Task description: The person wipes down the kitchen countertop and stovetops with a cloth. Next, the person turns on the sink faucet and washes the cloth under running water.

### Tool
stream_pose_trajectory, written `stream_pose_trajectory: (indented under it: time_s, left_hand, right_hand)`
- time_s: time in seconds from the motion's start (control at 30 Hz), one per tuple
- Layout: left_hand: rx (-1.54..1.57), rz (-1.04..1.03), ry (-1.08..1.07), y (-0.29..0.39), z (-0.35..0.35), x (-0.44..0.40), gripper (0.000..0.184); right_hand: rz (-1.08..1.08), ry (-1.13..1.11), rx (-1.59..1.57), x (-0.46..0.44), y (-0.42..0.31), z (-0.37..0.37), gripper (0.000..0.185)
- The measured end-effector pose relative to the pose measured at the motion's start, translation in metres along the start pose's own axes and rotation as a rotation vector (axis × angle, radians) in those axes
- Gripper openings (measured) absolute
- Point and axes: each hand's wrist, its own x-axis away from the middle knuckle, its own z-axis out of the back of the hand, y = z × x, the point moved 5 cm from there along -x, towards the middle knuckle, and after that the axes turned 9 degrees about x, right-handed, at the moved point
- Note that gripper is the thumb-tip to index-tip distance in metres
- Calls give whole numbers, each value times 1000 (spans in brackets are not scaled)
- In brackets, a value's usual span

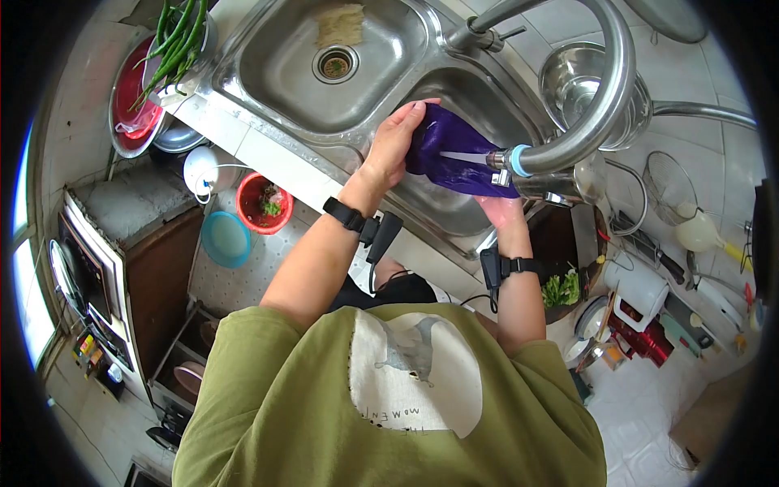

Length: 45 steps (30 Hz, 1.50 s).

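A wet purple cloth with a small white tag is stretched between my two hands over the right sink basin. Water runs onto it from the faucet. My left hand is closed on the cloth's left end, thumb on top. At the lower right edge, my right hand holds the cloth from beneath; its fingers are hidden behind the fabric and the faucet head.
Beside me is the left basin with a drain and a yellowish pad. A steel pot stands behind the faucet. Green peppers lie far left. On the floor are a red bucket and a blue basin.
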Motion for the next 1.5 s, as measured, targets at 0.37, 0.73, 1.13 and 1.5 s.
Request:
stream_pose_trajectory:
  time_s: [0.37, 0.73, 1.13, 1.5]
  left_hand:
    - [55, 155, -3, -52, -13, 11, 40]
    - [446, 315, -30, -67, 48, -16, 34]
    - [149, 225, 254, -98, 30, -28, 33]
    - [256, 250, 134, -101, 27, -26, 37]
  right_hand:
    - [-172, 261, 597, -20, 30, -61, 43]
    - [400, 145, 806, -7, 10, -177, 34]
    - [560, 498, 984, -23, -14, -125, 41]
    - [616, 366, 898, -21, -13, -144, 27]
